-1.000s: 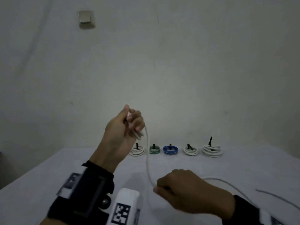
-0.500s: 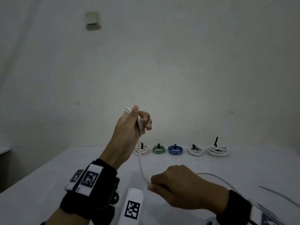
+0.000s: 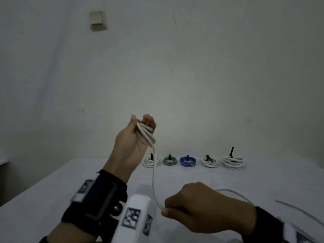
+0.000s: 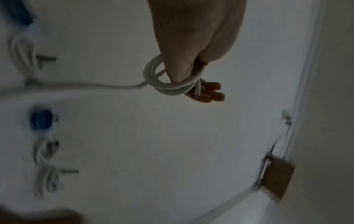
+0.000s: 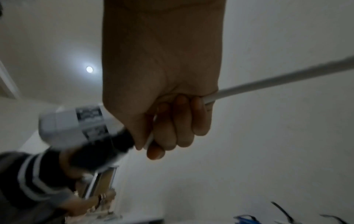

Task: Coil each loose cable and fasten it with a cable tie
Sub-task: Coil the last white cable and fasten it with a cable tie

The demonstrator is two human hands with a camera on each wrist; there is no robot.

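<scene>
My left hand (image 3: 138, 135) is raised above the table with a few loops of white cable (image 3: 146, 135) wound round its fingers; the left wrist view shows the coil (image 4: 168, 86) held under the thumb, its cut end sticking out. From the coil the cable hangs down to my right hand (image 3: 192, 213), low at the front, which grips the strand (image 5: 268, 81) in a closed fist. Beyond that fist the cable trails off to the right across the table (image 3: 228, 181).
Several tied coils stand in a row at the table's far edge: white (image 3: 151, 162), green (image 3: 169, 160), blue (image 3: 187, 161), white (image 3: 209, 162), a larger white one (image 3: 233, 161). A thin loose strand (image 3: 301, 213) lies at the right. A wall switch (image 3: 96, 18) is high up.
My left hand has turned palm-up and rotated, laying more loops of cable round its fingers. The right hand stays low, feeding the strand.
</scene>
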